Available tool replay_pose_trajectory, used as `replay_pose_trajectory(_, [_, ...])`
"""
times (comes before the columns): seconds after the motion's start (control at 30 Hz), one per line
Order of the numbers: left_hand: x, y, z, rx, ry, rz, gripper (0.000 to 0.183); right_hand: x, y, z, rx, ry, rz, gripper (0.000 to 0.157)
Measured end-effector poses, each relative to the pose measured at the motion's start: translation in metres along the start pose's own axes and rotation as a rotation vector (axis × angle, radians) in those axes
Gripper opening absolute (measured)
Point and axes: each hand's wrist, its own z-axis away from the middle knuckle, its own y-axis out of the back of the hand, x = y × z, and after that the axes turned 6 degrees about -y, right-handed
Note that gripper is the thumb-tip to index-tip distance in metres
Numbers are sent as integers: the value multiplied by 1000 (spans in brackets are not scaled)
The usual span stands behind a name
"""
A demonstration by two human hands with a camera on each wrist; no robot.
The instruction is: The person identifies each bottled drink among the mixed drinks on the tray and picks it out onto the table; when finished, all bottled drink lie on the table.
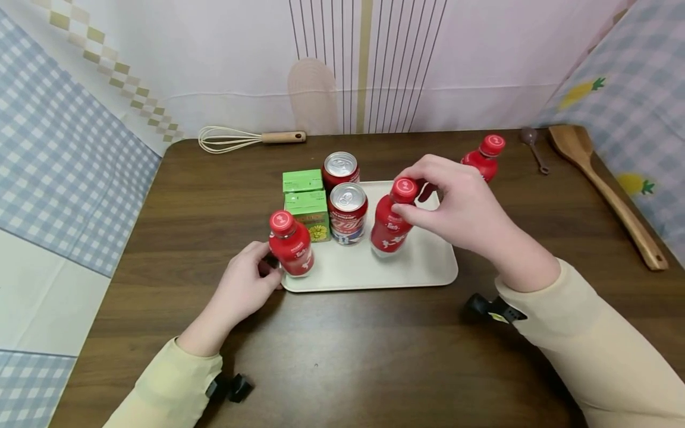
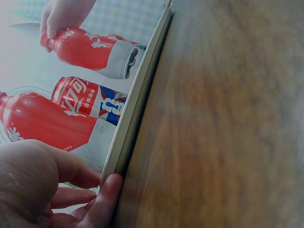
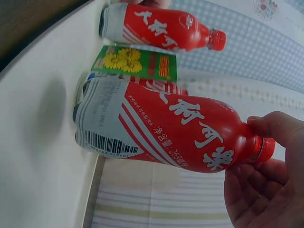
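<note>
My right hand (image 1: 455, 202) pinches a red cola bottle (image 1: 393, 226) near its neck, thumb on one side and fingers on the other. The bottle is slightly tilted, its base close over the cream tray (image 1: 364, 273). At the tray's front left corner, my left hand (image 1: 248, 282) grips the rim between thumb and fingers, as the left wrist view shows. Beside that hand a second cola bottle (image 1: 291, 246) stands upright on the tray. Two cola cans (image 1: 348, 217) and two green drink cartons (image 1: 307, 205) are grouped at the tray's back left.
A third red cola bottle (image 1: 481, 160) stands behind my right hand, partly hidden by it. A whisk (image 1: 251, 138) lies along the table's back edge. To the far right are a small brown spoon (image 1: 532, 142) and a wooden spatula (image 1: 610, 184).
</note>
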Motion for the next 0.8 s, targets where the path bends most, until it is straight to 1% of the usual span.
replay_pose_trajectory(0.23, [-1,-1,0,7,-6,6,28,15,17,8,66,-35,25,33])
replay_pose_trajectory(0.57, [-1,1,0,-10,17,1,31,39,37,22,146,-161,67,36])
replay_pose_trajectory(0.7, [-1,2,1,-14,24,6,31,46,43,25,173,-184,82,36])
replay_pose_trajectory(0.8, [-1,0,0,-18,24,15,31,53,47,30,186,-185,88,36])
